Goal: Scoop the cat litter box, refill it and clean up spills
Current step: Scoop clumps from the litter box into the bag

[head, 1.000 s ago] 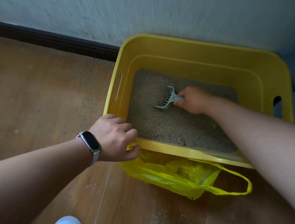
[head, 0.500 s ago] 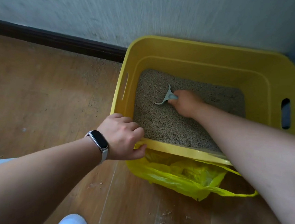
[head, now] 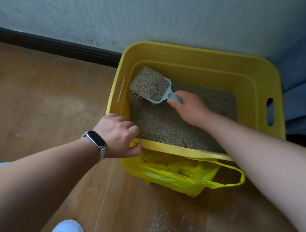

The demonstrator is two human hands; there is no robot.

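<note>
I see the yellow litter box point(head: 191, 51) standing against the wall, its bottom covered in grey-brown litter point(head: 166, 125). Inside, near the box's left wall, a pale blue scoop point(head: 166, 94) is held just above the litter, heaped full, with grains spilling off its front edge. The right hand point(head: 189, 109) has its fingers wrapped round the scoop's handle. The left hand point(head: 117, 136) grips the box's near rim at the left corner, fingers curled over it. A yellow plastic bag point(head: 171, 175) lies against the box's near side, and spilled grains point(head: 162, 227) dot the floor nearer me.
</note>
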